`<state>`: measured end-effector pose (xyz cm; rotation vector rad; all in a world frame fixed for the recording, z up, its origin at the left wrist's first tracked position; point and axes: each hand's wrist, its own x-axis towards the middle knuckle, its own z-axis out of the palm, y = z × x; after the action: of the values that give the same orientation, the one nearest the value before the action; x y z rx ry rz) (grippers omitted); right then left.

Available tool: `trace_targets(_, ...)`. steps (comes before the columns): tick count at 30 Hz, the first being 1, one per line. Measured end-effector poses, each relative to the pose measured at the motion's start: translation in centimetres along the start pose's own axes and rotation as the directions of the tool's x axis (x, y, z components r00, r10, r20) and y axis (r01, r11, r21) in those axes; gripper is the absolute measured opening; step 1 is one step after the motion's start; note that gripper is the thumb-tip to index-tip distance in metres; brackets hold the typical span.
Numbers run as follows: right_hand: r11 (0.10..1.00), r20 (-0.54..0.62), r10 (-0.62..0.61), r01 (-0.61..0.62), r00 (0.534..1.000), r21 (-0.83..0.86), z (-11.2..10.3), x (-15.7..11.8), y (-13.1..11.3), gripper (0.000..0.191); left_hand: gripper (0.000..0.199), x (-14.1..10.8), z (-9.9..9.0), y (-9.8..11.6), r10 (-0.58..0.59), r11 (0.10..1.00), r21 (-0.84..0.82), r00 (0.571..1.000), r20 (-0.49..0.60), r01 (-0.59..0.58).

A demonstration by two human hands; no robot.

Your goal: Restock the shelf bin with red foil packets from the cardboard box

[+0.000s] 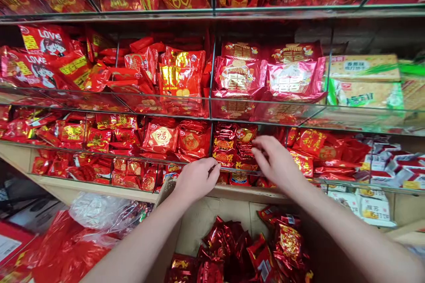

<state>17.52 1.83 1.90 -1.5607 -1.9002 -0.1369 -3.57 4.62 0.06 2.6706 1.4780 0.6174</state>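
Observation:
Small red-and-gold packets (224, 143) stand stacked in a compartment of the lower shelf, behind a clear front strip. My right hand (272, 159) is at the right side of these stacks, its fingers curved and apart, with nothing seen in them. At the lower left of the stacks, by the shelf's front edge, is my left hand (198, 177), thumb and fingers slightly apart and no packet visible in it. Below both hands an open cardboard box (212, 208) holds a loose heap of dark red shiny packets (229, 243).
Upper shelves carry larger red packets (179, 75), pink packets (241, 75) and green-and-cream packs (365, 70). Clear dividers and a front ledge (275, 115) separate the rows. Red plastic bags (66, 247) lie at the lower left. White packets (375, 208) sit at the lower right.

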Motion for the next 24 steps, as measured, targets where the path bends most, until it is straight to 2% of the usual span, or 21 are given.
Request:
trace_targets(1, 0.987, 0.029, -0.143, 0.140, 0.989, 0.082, -0.3, -2.3, -1.1, 0.022, 0.032, 0.0, 0.1, 0.0, 0.004, 1.000, 0.001, 1.000, -0.002, -0.004)
trace_targets(2, 0.959, 0.118, -0.261, 0.244, 0.958, 0.142, -0.4, -4.7, -1.9, 0.022, 0.032, 0.0, 0.1, -0.1, 0.007, 1.000, 0.002, 1.000, -0.004, -0.007)
trace_targets(3, 0.922, 0.248, -0.379, 0.341, 0.892, 0.182, -0.1, -7.0, -2.6, 0.024, 0.032, 0.0, 0.1, -0.1, 0.010, 1.000, 0.001, 1.000, -0.003, -0.010)
trace_targets(4, 0.896, 0.390, -0.443, 0.389, 0.807, 0.212, 0.5, -9.2, -3.0, 0.024, 0.032, 0.0, 0.2, -0.1, 0.011, 1.000, -0.002, 1.000, -0.001, -0.011)
trace_targets(5, 0.910, 0.504, -0.413, 0.360, 0.758, 0.205, 1.2, -11.0, -3.1, 0.021, 0.031, 0.0, 0.2, -0.1, 0.013, 1.000, -0.007, 1.000, 0.001, -0.013)
trace_targets(6, 0.941, 0.581, -0.338, 0.281, 0.740, 0.189, 2.1, -12.5, -3.0, 0.025, 0.031, 0.0, 0.2, 0.0, 0.019, 1.000, -0.014, 1.000, 0.006, -0.019)
trace_targets(8, 0.995, 0.766, -0.099, 0.083, 0.635, 0.060, 3.5, -14.2, -2.4, 0.057, 0.030, -0.2, 0.1, 0.1, 0.032, 0.999, -0.027, 0.999, 0.013, -0.032)
trace_targets(10, 0.997, 0.842, 0.076, -0.040, 0.534, -0.065, 4.4, -14.8, -1.7, 0.080, 0.029, -0.4, 0.0, 0.2, 0.045, 0.998, -0.034, 0.999, 0.014, -0.044)
trace_targets(11, 0.994, 0.851, 0.113, -0.064, 0.513, -0.094, 4.7, -14.8, -1.4, 0.083, 0.029, -0.5, -0.1, 0.3, 0.052, 0.998, -0.034, 0.999, 0.014, -0.051)
trace_targets(15, 0.994, 0.818, 0.105, -0.091, 0.566, -0.064, 5.2, -14.6, -0.9, 0.086, 0.028, -0.7, -0.2, 0.4, 0.078, 0.997, -0.031, 0.997, 0.006, -0.078)
trace_targets(17, 0.992, 0.799, 0.108, -0.120, 0.592, -0.045, 4.7, -14.2, -1.5, 0.079, 0.029, -0.8, -0.2, 0.3, 0.084, 0.996, -0.029, 0.996, -0.002, -0.084)
trace_targets(18, 0.990, 0.770, 0.102, -0.141, 0.630, -0.015, 4.1, -13.9, -2.0, 0.068, 0.029, -0.8, -0.2, 0.3, 0.084, 0.996, -0.028, 0.996, -0.005, -0.084)
trace_targets(19, 0.986, 0.722, 0.087, -0.162, 0.687, 0.036, 3.1, -13.5, -2.7, 0.055, 0.029, -0.8, -0.1, 0.3, 0.082, 0.996, -0.024, 0.997, -0.007, -0.082)
trace_targets(20, 0.979, 0.650, 0.068, -0.177, 0.757, 0.103, 1.7, -13.2, -3.5, 0.040, 0.029, -0.8, -0.1, 0.3, 0.079, 0.997, -0.018, 0.997, -0.010, -0.079)
trace_targets(21, 0.967, 0.540, 0.044, -0.172, 0.840, 0.188, 0.0, -13.0, -4.3, 0.034, 0.030, -0.8, 0.0, 0.3, 0.076, 0.997, -0.010, 0.997, -0.013, -0.076)
trace_targets(22, 0.952, 0.447, 0.000, -0.137, 0.895, 0.274, -1.9, -13.0, -4.9, 0.032, 0.030, -0.7, 0.0, 0.3, 0.075, 0.997, -0.001, 0.997, -0.016, -0.075)
trace_targets(24, 0.934, 0.298, -0.071, -0.042, 0.952, 0.356, -5.5, -13.4, -5.6, 0.028, 0.030, -0.7, 0.1, 0.3, 0.077, 0.997, 0.012, 0.997, -0.023, -0.077)
